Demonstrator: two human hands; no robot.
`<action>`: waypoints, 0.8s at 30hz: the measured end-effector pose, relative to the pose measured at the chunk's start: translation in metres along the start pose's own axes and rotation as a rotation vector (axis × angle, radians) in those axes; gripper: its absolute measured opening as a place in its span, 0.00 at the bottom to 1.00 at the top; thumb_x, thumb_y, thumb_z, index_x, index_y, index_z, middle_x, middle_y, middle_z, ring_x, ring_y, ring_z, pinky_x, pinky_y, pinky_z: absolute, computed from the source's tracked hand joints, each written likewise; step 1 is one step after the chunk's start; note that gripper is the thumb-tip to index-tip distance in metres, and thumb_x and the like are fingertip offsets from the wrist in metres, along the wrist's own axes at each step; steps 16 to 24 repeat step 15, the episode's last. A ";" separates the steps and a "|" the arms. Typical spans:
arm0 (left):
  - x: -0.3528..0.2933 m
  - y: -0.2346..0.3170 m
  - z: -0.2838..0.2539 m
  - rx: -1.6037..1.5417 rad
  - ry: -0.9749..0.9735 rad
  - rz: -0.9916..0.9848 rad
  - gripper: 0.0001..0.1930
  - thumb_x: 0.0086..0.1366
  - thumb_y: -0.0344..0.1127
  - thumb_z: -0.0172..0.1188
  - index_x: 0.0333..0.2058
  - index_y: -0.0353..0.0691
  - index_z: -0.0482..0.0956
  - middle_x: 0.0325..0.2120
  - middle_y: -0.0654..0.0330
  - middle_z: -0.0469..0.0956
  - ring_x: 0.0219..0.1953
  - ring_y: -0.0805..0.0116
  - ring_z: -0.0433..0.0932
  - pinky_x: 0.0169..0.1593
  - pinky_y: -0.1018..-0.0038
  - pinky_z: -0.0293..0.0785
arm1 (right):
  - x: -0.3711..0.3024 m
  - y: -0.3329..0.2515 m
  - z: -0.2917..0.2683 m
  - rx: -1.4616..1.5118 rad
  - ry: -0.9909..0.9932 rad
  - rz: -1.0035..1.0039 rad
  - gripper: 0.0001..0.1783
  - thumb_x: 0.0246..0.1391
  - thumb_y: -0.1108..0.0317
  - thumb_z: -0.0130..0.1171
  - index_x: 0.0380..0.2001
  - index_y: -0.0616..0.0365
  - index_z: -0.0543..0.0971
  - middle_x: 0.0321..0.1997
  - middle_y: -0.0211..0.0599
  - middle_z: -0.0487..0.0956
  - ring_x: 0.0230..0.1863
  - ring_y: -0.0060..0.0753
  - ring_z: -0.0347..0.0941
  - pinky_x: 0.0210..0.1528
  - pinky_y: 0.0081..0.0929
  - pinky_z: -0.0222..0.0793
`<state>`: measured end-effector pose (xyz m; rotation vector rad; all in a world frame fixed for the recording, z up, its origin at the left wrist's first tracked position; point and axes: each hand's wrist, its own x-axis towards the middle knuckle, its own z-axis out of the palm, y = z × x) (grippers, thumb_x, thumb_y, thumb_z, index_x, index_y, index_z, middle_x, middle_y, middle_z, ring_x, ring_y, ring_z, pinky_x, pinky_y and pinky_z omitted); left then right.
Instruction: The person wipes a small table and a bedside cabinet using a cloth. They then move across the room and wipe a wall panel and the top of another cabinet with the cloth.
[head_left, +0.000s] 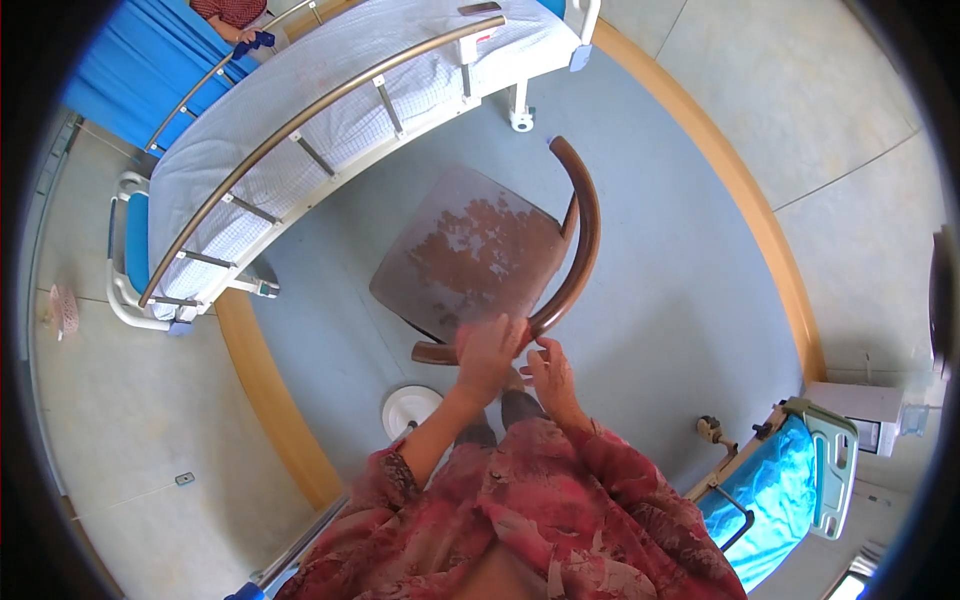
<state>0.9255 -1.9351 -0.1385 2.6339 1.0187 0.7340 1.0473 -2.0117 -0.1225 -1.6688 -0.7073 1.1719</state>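
Observation:
A brown wooden chair (480, 255) stands in front of me, its seat covered with wet-looking patches. Its curved back rail (585, 235) sweeps round the right side and toward me. My left hand (487, 360) is wrapped over the near part of that rail. Bits of a red cloth (525, 336) show beside its fingers; most of it is hidden under the hand. Close by on the right, my right hand (554, 382) is held near the rail with loosely bent fingers apart. Nothing shows in it, and whether it touches the rail I cannot tell.
A bed (350, 130) with metal side rails runs along the far left. Behind it a person's hand (247, 36) holds something dark blue. A round white base (410, 408) stands on the floor at my left. Another bed with blue covering (770, 500) is at lower right.

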 end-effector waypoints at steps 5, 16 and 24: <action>0.042 0.021 0.025 -0.092 0.036 0.035 0.29 0.53 0.32 0.57 0.56 0.39 0.65 0.51 0.50 0.68 0.47 0.53 0.71 0.52 0.63 0.66 | 0.019 -0.007 -0.003 0.263 0.183 0.124 0.20 0.59 0.65 0.51 0.52 0.60 0.63 0.36 0.43 0.76 0.33 0.30 0.74 0.27 0.26 0.72; 0.090 0.036 0.046 -0.510 -0.135 0.076 0.35 0.56 0.26 0.55 0.63 0.43 0.56 0.64 0.51 0.49 0.64 0.49 0.53 0.66 0.58 0.46 | 0.081 0.017 -0.061 0.093 0.052 0.007 0.23 0.58 0.64 0.53 0.56 0.52 0.63 0.39 0.44 0.77 0.38 0.33 0.75 0.41 0.30 0.72; 0.090 0.036 0.046 -0.510 -0.135 0.076 0.35 0.56 0.26 0.55 0.63 0.43 0.56 0.64 0.51 0.49 0.64 0.49 0.53 0.66 0.58 0.46 | 0.081 0.017 -0.061 0.093 0.052 0.007 0.23 0.58 0.64 0.53 0.56 0.52 0.63 0.39 0.44 0.77 0.38 0.33 0.75 0.41 0.30 0.72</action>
